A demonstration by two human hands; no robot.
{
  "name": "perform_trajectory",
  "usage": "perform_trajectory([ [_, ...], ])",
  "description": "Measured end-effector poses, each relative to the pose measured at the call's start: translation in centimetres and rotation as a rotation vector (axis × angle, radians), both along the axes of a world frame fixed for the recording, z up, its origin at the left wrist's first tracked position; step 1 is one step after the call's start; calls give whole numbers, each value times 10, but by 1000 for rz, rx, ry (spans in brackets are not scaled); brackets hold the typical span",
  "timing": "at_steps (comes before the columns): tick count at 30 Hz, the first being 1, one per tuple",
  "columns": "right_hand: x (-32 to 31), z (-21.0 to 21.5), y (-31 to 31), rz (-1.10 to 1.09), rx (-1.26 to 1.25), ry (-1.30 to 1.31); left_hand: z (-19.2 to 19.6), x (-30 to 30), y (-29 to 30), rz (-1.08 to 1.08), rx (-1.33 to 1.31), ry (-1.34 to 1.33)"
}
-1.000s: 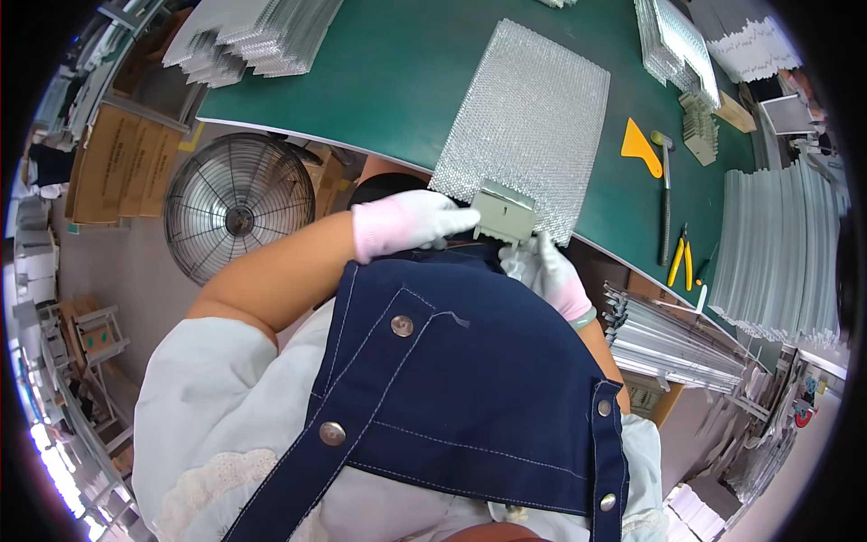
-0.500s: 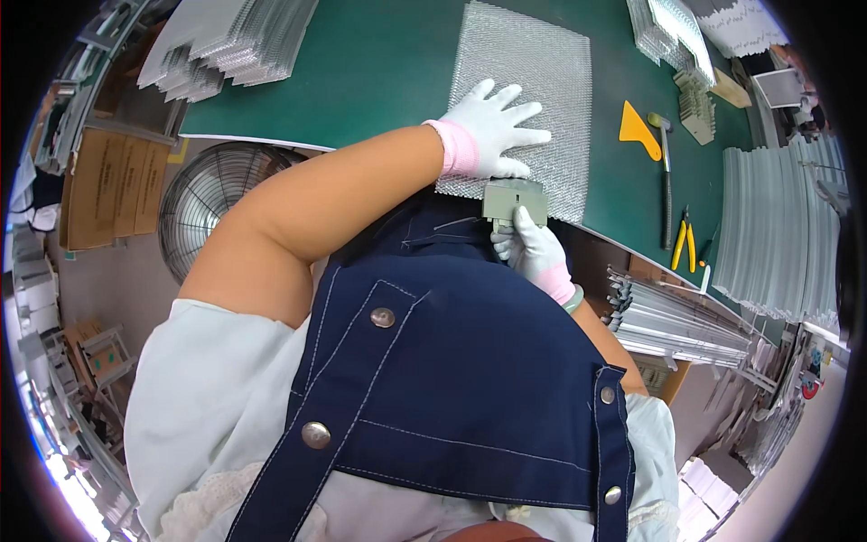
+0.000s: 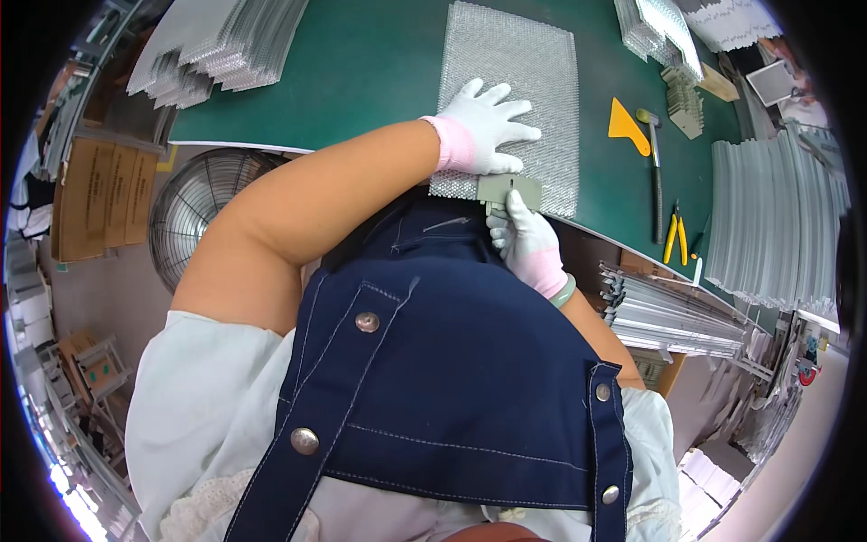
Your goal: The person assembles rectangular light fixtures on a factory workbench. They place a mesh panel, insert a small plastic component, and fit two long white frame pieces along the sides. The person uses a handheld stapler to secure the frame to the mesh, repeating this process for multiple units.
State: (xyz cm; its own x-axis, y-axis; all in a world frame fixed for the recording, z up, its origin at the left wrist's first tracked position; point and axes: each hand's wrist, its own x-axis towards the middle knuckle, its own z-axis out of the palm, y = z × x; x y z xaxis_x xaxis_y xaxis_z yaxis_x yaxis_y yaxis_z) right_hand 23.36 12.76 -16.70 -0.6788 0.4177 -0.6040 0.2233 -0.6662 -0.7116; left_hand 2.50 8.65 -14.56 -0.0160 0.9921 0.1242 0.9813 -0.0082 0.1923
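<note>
A silvery, honeycomb-textured metal mesh sheet [image 3: 515, 54] lies lengthwise on the green table, its near edge along the table's front. My left hand [image 3: 486, 128], in a white glove with a pink cuff, rests on it with fingers spread. Just below that hand, at the sheet's near edge, is a small grey-green flat plate [image 3: 495, 188] with a dark slot. My right hand [image 3: 526, 237], gloved the same way, grips this plate with the thumb on top and the fingers curled beneath. How the plate meets the mesh underneath cannot be made out.
On the right of the green table [image 3: 370, 72] lie an orange scraper [image 3: 627, 126], a hammer [image 3: 657, 172] and yellow-handled pliers [image 3: 675, 237]. Tall stacks of metal sheets [image 3: 768, 217] stand at the right, more sheets [image 3: 226, 45] at the far left. A floor fan [image 3: 199, 212] stands left of the table.
The grey-green plate in my right hand has shifted slightly away from me, closer to my left hand. My left hand stays flat on the mesh. The whole view has shifted a little.
</note>
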Motion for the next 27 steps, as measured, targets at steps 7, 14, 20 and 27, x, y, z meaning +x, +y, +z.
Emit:
perform_trajectory([
  [7, 4, -11, 3, 8, -161, 24, 8, 25, 15, 210, -78, -122],
  [14, 3, -9, 7, 39, -150, 31, 7, -2, 9, 9, -41, -105],
  [20, 2, 8, -4, -127, -209, -100, 3, 7, -4, -36, 0, 47],
  [27, 27, 12, -12, -62, -163, -154, -3, 31, -21, -32, -3, 23],
])
